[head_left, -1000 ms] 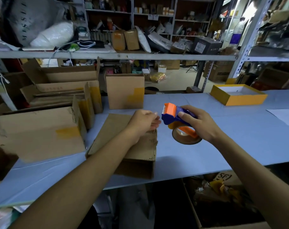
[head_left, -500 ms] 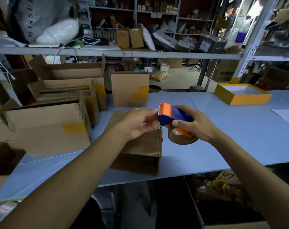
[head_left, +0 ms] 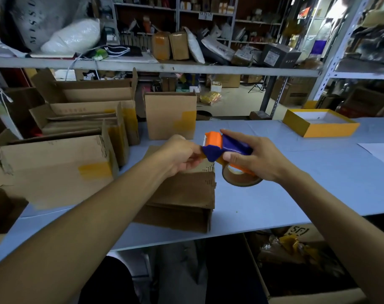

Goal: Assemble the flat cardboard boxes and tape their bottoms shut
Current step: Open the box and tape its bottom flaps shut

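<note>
Since the earlier frames the left hand [head_left: 182,155] has closed the gap to the tape dispenser [head_left: 225,151], and its fingertips now pinch at the dispenser's blue front, where the tape end should be; the tape end itself cannot be made out.

Nearest, at lower right of the frame, an open carton [head_left: 300,266] of scraps sits under the blue table [head_left: 318,178]. At centre, the cardboard box [head_left: 184,198] being worked on lies on the table, its folded bottom facing up beneath both hands, seemingly untaped. Just above it the right hand [head_left: 255,157] is wrapped around the dispenser's handle, with the brown tape roll [head_left: 241,177] hanging below the palm.

The step in hand is likely freeing the tape's end. To do it well, the person should draw out a short tab, stick it over the box's far side wall, then pull the dispenser straight along the seam while the left hand holds the flaps flat.

Farther back at left stand taped boxes [head_left: 55,163], an upright box [head_left: 170,116] at centre, and a yellow tray [head_left: 318,126] at upper right.
</note>
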Demonstrator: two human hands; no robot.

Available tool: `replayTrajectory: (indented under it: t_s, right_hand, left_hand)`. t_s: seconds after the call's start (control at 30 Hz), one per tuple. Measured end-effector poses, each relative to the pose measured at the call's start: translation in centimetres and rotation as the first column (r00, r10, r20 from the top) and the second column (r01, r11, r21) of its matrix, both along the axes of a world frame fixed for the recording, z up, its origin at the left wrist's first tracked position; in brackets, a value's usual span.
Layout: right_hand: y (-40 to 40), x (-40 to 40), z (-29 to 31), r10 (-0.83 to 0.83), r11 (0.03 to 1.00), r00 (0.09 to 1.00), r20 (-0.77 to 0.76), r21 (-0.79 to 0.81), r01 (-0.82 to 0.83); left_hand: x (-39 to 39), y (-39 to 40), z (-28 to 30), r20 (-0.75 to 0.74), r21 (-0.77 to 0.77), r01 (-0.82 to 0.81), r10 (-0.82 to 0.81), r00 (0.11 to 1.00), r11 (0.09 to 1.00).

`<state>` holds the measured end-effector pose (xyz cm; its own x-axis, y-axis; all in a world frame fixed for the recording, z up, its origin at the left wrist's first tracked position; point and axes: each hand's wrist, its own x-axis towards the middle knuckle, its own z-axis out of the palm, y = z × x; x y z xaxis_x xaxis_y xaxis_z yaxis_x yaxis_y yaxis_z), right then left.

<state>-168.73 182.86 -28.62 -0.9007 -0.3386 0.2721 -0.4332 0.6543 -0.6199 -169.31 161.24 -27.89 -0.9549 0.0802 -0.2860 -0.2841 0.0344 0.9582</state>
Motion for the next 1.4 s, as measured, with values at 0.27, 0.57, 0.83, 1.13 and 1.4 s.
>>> replayTrajectory:
  t_s: [0.27, 0.57, 0.83, 1.13, 1.4]
  right_hand:
    - [0.5, -0.4, -0.4, 0.002, 0.996, 1.000, -0.001, 0.095, -0.002]
    - [4.9, 0.2, -2.9, -0.020, 1.000, 0.996, 0.089, -0.021, 0.022]
    - [5.8, -0.4, -3.9, 0.000, 1.000, 0.995, 0.095, 0.022, -0.002]
    - [5.8, -1.8, -4.6, 0.002, 0.979, 0.995, 0.101, 0.201, -0.022]
    - [5.0, -2.3, -5.3, -0.006, 0.979, 0.993, 0.118, 0.205, -0.018]
  left_hand:
    - [-1.3, -0.6, -0.5, -0.007, -0.188, -0.008, 0.007, 1.000, 0.982]
    - [-2.0, -1.9, -2.8, -0.115, -0.344, -0.063, 0.025, 0.993, 0.937]
    - [-2.6, -3.8, -4.1, -0.231, -0.610, -0.113, -0.039, 0.972, 0.784]
    - [-3.4, -3.5, -4.0, -0.218, -0.900, -0.126, -0.181, 0.959, 0.417]
    - [-3.9, 0.0, -3.4, -0.151, -0.938, 0.111, -0.676, 0.721, 0.329]
